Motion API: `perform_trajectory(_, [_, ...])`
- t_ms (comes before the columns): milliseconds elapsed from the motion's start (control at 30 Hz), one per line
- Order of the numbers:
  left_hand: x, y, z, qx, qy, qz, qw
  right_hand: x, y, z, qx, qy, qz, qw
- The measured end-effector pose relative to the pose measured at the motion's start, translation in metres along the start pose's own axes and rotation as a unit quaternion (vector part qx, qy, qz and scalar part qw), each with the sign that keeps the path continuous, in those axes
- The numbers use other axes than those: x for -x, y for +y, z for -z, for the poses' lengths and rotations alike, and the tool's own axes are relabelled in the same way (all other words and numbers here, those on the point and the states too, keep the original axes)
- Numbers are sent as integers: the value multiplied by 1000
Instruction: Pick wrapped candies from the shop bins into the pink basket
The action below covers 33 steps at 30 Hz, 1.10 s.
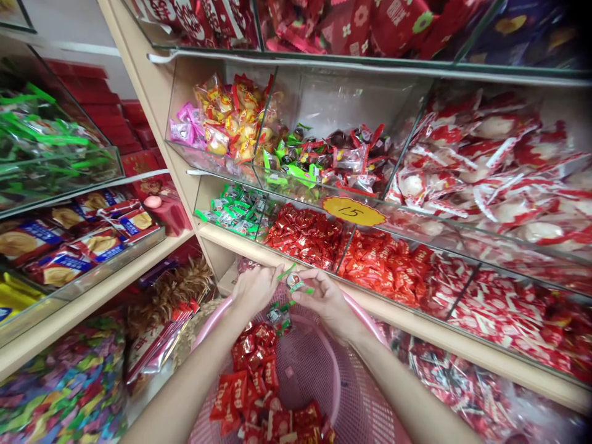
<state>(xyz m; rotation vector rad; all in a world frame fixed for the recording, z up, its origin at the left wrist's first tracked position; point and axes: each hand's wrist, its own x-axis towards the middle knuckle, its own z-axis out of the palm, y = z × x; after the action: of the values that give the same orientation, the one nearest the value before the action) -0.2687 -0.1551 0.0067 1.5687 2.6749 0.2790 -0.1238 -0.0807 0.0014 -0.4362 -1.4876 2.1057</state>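
Observation:
Between both hands, above a pink mesh basket (361,376), is a wrapped candy (295,281) with a clear middle and green ends. My right hand (321,302) pinches its right end between thumb and fingers. My left hand (258,288) is closed at the candy's upper left end, back of the hand upward; its fingertips are partly hidden. Just below the hands, green-and-silver wrapped candies (279,316) lie in the basket. Red wrapped candies (252,385) are heaped along its left side and bottom.
Ahead stands a shelf with glass bins: green-wrapped candies (238,209), shiny red candies (305,234) and orange-red packets (386,265). A yellow tag (354,211) marked 15 hangs on the glass. Biscuit packs (92,237) fill the left shelf. A feather duster (166,293) leans below it.

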Motion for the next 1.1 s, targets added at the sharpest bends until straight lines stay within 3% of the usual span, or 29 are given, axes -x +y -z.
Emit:
perform_trajectory(200, [-1,1,0,-2,3,4,1000,-1,5,3,52,2,47,998])
perform_trajectory(633, [1,1,-1,-4,13,-1,1000,-2,5,3,70,28,34,997])
perform_trajectory(1100, [1,1,0,-8,12,6,1000,-2,6,5,45,9,35,998])
